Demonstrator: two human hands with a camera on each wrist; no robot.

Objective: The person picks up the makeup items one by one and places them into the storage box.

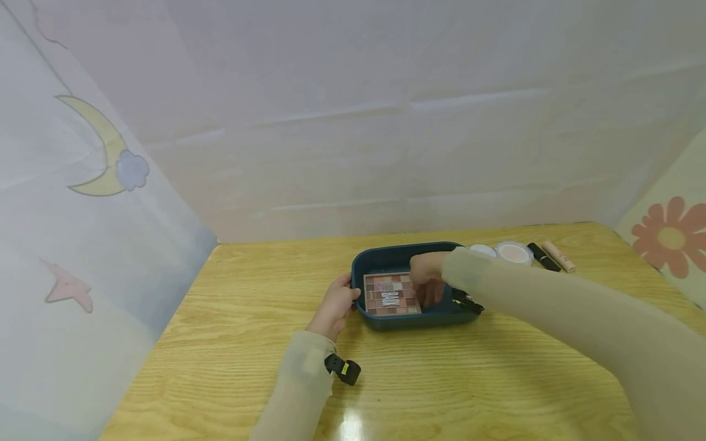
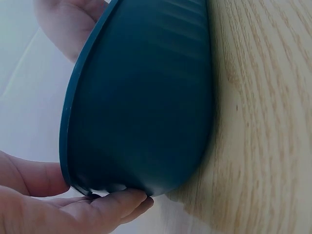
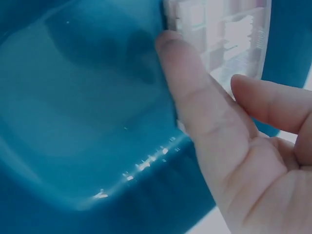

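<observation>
A dark teal oblong tray (image 1: 380, 324) with raised walls rests on the wooden table. At its left end, my left hand (image 1: 334, 304) grips the wall, thumb over the rim and fingers against the outside, as the left wrist view shows. Inside the tray's left half lies an eyeshadow palette (image 1: 390, 295) with rows of pink and brown pans. My right hand (image 1: 427, 275) reaches down into the tray, its fingers along the palette's right edge. In the right wrist view, the thumb (image 3: 268, 102) stands apart from the fingers, over the palette's face.
Beyond the tray's right end are a round compact (image 1: 514, 253), a white round item (image 1: 483, 250) partly behind the right sleeve, a black tube (image 1: 543, 257) and a pale pink tube (image 1: 558, 256). Printed cloth walls (image 1: 309, 153) border the table at the back and sides.
</observation>
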